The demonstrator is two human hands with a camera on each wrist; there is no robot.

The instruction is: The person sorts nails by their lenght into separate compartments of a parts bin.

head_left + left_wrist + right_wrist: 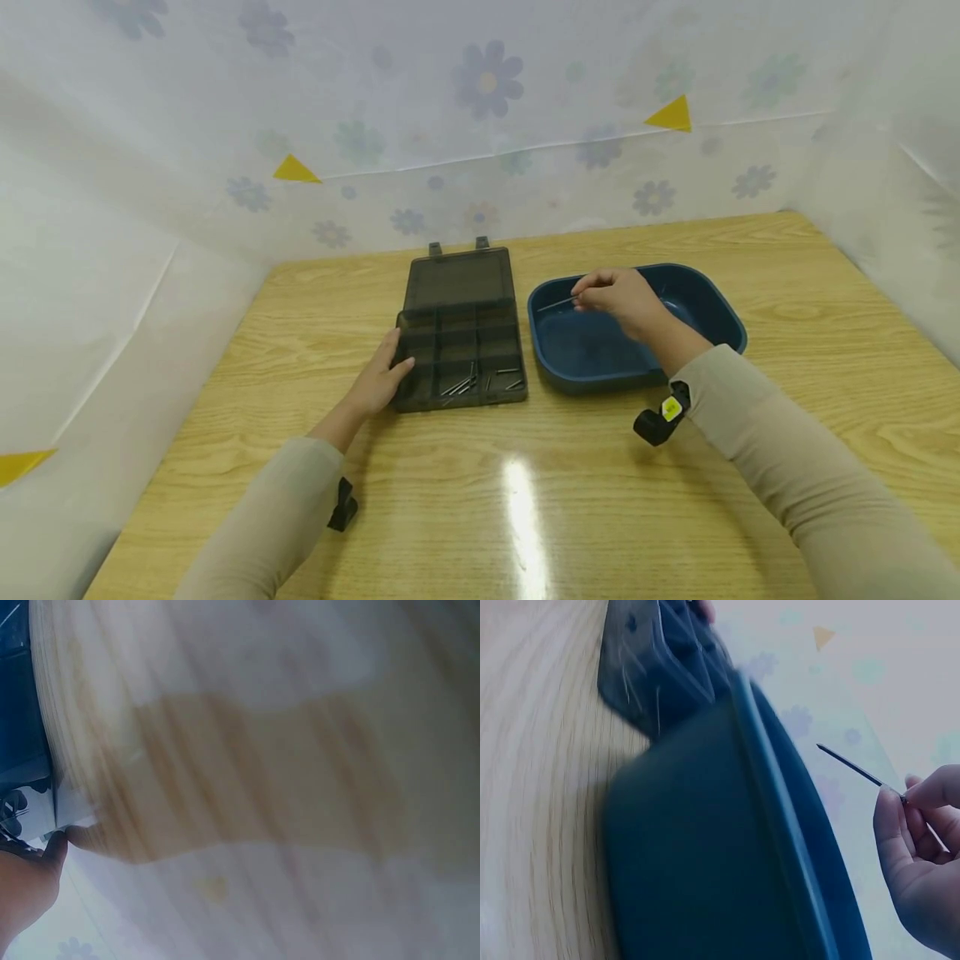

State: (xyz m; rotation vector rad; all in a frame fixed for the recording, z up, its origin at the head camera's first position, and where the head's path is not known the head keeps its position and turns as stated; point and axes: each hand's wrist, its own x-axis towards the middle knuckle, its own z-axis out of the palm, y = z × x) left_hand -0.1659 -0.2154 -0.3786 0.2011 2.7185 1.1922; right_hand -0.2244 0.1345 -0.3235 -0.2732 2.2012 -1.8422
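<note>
My right hand [618, 300] is over the blue basin [585, 385], pinching a nail [558, 303] by one end between thumb and fingertips. In the right wrist view the nail [851, 766] points away from the fingers, its sharp tip free. My left hand [378, 379] rests along the left edge of a dark, see-through compartment box [457, 340], fingers extended at its side and thumb over the rim. The box's lid [461, 277] is folded back. Several nails [463, 385] lie in the front middle compartment, and several more nails [510, 379] in the front right one.
Box and basin stand side by side on a wood-grain table [450, 483], a narrow gap between them. White flower-print sheeting [420, 183] hangs behind the table and at both sides. Black straps with small devices [660, 417] hang at the wrists.
</note>
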